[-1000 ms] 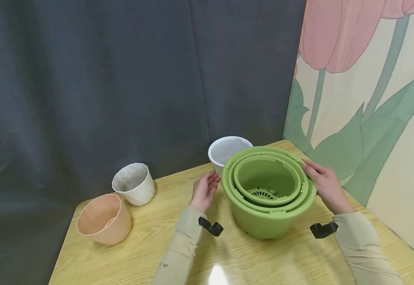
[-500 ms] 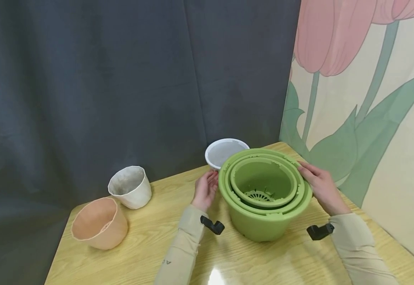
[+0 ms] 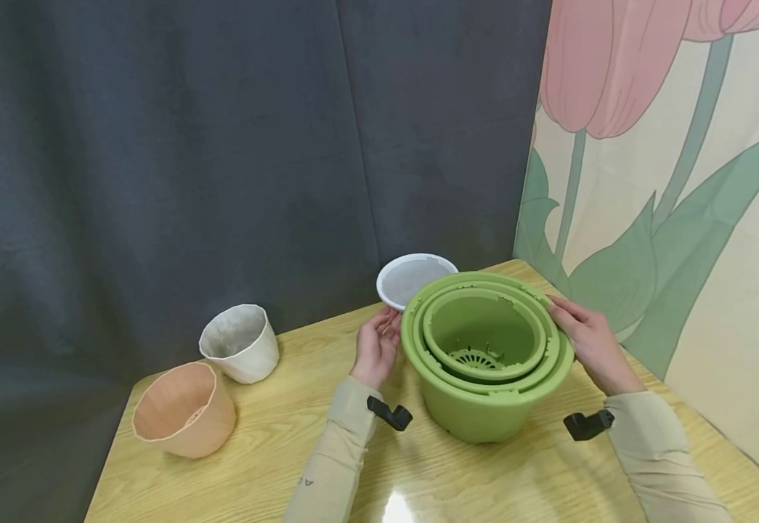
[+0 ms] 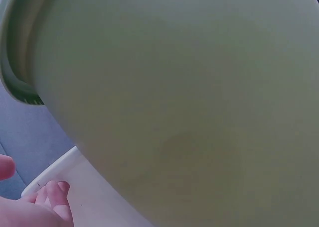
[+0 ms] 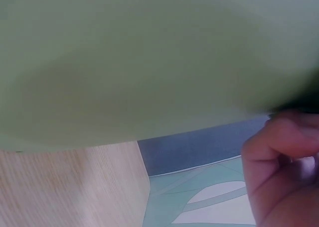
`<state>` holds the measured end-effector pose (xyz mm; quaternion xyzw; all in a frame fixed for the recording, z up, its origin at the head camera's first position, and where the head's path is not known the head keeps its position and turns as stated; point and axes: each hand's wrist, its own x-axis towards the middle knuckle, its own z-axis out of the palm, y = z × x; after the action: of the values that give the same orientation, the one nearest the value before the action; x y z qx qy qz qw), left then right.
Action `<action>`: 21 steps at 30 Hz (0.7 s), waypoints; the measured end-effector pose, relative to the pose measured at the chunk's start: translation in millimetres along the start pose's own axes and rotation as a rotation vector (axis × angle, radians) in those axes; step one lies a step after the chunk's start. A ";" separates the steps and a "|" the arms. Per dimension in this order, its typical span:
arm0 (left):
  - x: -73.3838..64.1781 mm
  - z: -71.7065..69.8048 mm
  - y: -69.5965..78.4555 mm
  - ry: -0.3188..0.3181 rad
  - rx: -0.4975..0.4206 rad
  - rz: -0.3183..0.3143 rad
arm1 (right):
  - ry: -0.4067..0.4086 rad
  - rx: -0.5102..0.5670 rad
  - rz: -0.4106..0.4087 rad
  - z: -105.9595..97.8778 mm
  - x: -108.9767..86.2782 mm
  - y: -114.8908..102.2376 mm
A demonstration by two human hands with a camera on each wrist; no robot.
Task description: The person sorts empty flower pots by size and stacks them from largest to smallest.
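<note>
Head view puts the green pots [image 3: 487, 327], three rims nested one inside another, right of centre over the table [image 3: 268, 436], tilted so that their mouths face us; whether the base touches the wood we cannot tell. Taking the green pots as the clock's centre, we find the right hand [image 3: 591, 349] at three, thumb over the outer rim and fingers curled beneath it: a firm hold on the set. At nine, the left hand [image 3: 377, 350] has its fingers against the white pot [image 3: 417, 282], itself between ten and eleven; thumb and fingers look apart in the left wrist view, and we cannot tell if that pot is gripped. Well off towards nine stands the cream pot [image 3: 239, 345], with the peach pot [image 3: 185, 412] just below it.

Over the last second, the left fingers have come up to the white pot's near rim, while the right hand's hold looks unchanged. We judge that both hands are now engaged, one with each item.

We see no brand or label on any pot; small dark marks on the left sleeve [image 3: 327, 454] include something like an A.
</note>
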<state>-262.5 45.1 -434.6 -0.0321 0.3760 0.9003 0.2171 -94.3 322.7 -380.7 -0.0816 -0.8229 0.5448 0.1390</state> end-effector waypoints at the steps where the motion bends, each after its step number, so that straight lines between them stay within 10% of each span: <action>1: -0.5 0.2 0.2 0.002 -0.002 0.002 | 0.001 0.003 -0.002 0.3 -0.1 -0.2; 21: -13.3 -4.6 0.2 -0.078 0.047 0.065 | 0.012 -0.002 -0.002 0.3 1.4 1.9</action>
<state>-251.1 36.9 -434.8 0.0202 0.3890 0.8984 0.2029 -95.7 323.6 -382.4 -0.0842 -0.8226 0.5435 0.1445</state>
